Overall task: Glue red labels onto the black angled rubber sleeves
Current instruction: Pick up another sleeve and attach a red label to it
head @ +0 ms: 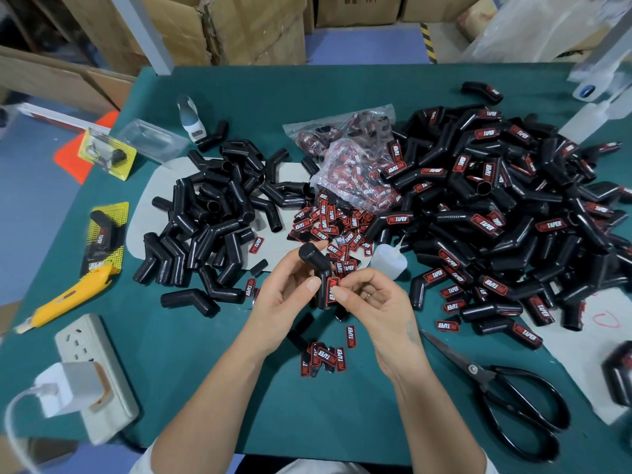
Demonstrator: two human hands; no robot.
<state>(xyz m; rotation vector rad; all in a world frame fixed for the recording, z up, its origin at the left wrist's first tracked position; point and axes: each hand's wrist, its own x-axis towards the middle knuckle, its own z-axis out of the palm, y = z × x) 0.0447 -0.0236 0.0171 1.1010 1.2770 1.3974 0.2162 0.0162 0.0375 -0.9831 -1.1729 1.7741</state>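
Cardboard boxes (239,29) stand behind a green table (307,405). Above its near middle, the left hand (287,295) grips 1 black angled sleeve (316,265), fingers curled round it. The right hand (369,299) pinches a red label (332,289) against the sleeve's lower leg. Bare sleeves (219,213) are piled left, labelled sleeves (496,206) right, a glue bottle (388,260) just beyond the hands.

Two bare forearms reach in from the near edge, the left hand (287,295) without jewellery, the right hand (372,302) wearing a thin ring (367,296) on one finger. White short sleeves (143,460) show at both near corners.
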